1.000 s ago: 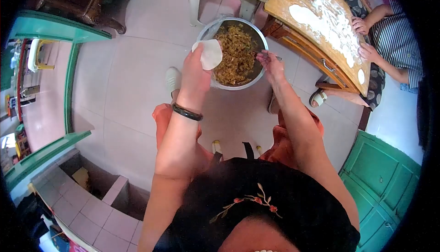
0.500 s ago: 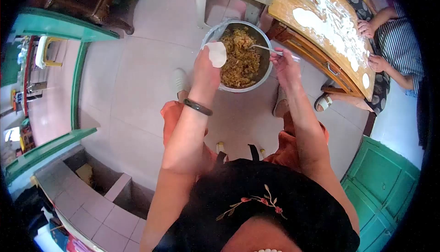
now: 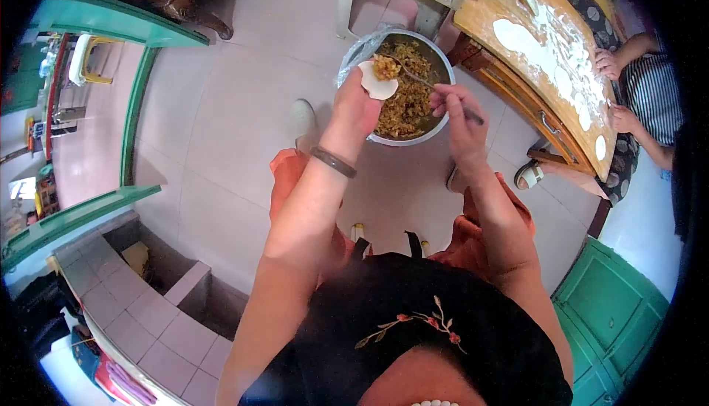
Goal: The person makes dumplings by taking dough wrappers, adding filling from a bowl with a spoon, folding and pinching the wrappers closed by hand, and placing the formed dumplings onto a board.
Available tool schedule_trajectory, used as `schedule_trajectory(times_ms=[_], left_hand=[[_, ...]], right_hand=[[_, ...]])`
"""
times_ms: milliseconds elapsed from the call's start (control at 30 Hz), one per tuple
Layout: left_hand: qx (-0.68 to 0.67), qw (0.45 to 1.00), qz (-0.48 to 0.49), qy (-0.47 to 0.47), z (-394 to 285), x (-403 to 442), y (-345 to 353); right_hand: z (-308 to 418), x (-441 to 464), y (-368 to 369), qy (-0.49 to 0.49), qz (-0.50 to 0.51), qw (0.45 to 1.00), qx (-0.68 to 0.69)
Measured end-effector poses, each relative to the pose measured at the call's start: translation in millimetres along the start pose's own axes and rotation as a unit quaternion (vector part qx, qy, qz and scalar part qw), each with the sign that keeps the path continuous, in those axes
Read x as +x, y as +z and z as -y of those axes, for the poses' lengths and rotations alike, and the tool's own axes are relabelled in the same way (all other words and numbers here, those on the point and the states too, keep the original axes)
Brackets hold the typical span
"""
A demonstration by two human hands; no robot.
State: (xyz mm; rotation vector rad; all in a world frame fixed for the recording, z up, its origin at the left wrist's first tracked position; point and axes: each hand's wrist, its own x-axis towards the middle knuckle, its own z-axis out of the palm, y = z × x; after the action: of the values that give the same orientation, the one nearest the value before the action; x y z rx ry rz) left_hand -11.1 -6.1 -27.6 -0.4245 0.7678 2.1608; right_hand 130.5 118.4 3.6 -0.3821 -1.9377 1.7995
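My left hand holds a round white dumpling wrapper over the left side of a large metal bowl. A lump of filling sits at the wrapper's upper part, with the spoon's head against it. My right hand is closed round the handle of that metal spoon, at the bowl's right edge. Brown-green chopped filling lies in the bowl. Clear plastic hangs over the bowl's left rim.
At the right, a floured wooden table bears several flat wrappers; another person's hands rest at its far edge. A pale stool stands behind the bowl. A green door frame is at the left, a tiled ledge lower left.
The spoon has moved from the bowl to the wrapper, bringing filling onto it. My left hand has tilted the wrapper toward the spoon. The whole view has shifted slightly.
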Motion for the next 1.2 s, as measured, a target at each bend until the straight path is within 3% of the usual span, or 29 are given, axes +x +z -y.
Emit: schedule_trajectory(times_ms=[67, 133, 267, 567, 667, 800, 933, 1000, 1200], left_hand=[[-0.011, 1.0, 0.022, -0.005, 0.5, 3.2, -3.9], [-0.025, 0.999, 0.02, -0.008, 0.0, 6.1, -7.7], [-0.044, 0.999, 0.005, -0.012, -4.7, 13.4, -10.4], [-0.082, 0.996, 0.022, -0.031, -5.8, 18.6, -11.2], [-0.076, 0.996, -0.004, -0.045, -6.3, 18.2, -10.9], [-0.083, 0.995, 0.027, -0.055, -4.4, 24.1, -20.9], [-0.029, 0.998, -0.03, -0.043, -8.2, 14.5, -6.6], [-0.002, 0.998, -0.051, -0.045, -11.0, 6.1, 3.4], [-0.021, 1.0, 0.005, -0.022, -2.8, 22.9, -12.5]], right_hand=[[-1.3, -3.0, 3.9, -0.098, 0.042, 0.989, -0.106], [-3.0, -5.4, 6.9, -0.231, 0.089, 0.937, -0.247], [-8.5, -14.5, 12.2, -0.294, 0.173, 0.872, -0.351], [-35.2, -30.2, 21.2, -0.319, 0.16, 0.85, -0.386], [-19.4, -27.7, 17.7, -0.253, 0.164, 0.898, -0.321], [4.6, -17.2, 9.7, -0.224, 0.067, 0.941, -0.244], [8.7, -13.4, 0.6, -0.154, 0.028, 0.977, -0.145], [8.4, -12.7, -4.9, -0.117, 0.009, 0.987, -0.107], [18.4, -14.0, -17.2, -0.174, 0.074, 0.963, -0.19]])
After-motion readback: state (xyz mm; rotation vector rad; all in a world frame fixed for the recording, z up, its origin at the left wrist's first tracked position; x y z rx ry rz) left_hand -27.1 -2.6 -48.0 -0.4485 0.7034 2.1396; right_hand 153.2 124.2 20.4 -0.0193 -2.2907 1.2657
